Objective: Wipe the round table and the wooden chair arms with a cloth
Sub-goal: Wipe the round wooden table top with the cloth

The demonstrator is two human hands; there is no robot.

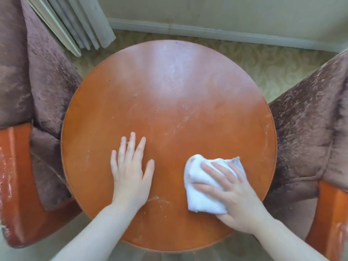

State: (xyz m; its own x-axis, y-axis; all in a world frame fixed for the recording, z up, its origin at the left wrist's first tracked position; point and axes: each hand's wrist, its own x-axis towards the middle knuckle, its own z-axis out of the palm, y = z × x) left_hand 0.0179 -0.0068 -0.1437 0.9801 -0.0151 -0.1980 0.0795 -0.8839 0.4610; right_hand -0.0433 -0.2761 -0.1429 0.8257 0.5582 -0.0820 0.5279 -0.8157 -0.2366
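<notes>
White and bunched up, the cloth (203, 187) sits on the round table (169, 102) close to its near-right edge, soft-looking, with a greyish corner poking out on the far side. The right hand (231, 196) lies flat on top of it, fingers spread and pressing it down onto the wood. The left hand (130, 172) rests palm-down on bare tabletop near the near-left edge, fingers straight and fanned, holding nothing, well apart from the cloth.

Tabletop itself is glossy orange-brown wood with pale smears and scuffs, mostly through the middle and toward the far edge, plus a few whitish flecks along the right rim. Whole far half is open surface.

Either side there's an armchair in brownish-purple crushed velvet, cushions pushed right up against the table's left and right edges. Shiny wooden chair arm on the left (17, 181), another on the right (331, 213), same orange tone. Pleated pale curtain (75, 21) hangs at the far left over patterned carpet (273, 68).
</notes>
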